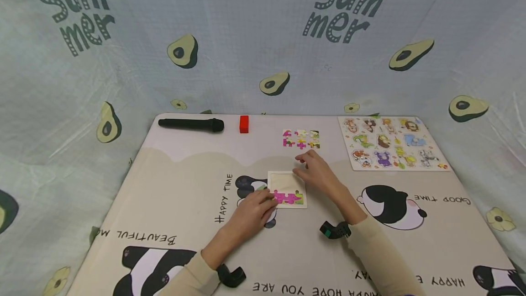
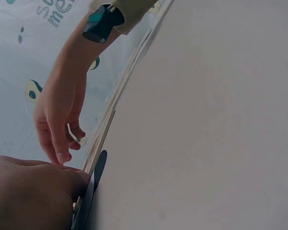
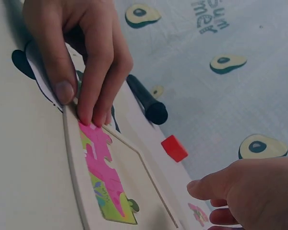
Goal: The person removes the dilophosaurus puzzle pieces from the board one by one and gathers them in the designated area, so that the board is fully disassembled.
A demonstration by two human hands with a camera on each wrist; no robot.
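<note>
Holding the near left corner of a puzzle frame point(image 1: 283, 180), the left hand point(image 1: 254, 208) sets its thumb against the outer edge and its bent fingertips inside, on the laid pieces point(image 1: 289, 198), the rim between them. Right hand point(image 1: 318, 172): at the frame's far right side, raised above the table point(image 1: 176, 186); fingers loosely bent, thumb and forefinger apart, nothing seen in its grasp.

Puzzle frame, one: pale, shallow, four-sided, flat on the table. Laid pieces: pink and green, joined in a row along the frame's near side; pale floor showing beyond them. Loose pieces point(image 1: 301, 139): pink, green and yellow, in two rows, beyond the frame and slightly to its right.

Picture board point(image 1: 374, 135), one: white, with coloured animals; beyond the frame, well to its right. Block point(image 1: 244, 124), one: red; beyond the frame, to its left. Microphone point(image 1: 191, 124), one: black, lying on its side; beyond the frame, farther left than the block. Curtain point(image 1: 230, 26): pale blue, printed with avocados and lettering; behind the frame, past the table's far edge.
</note>
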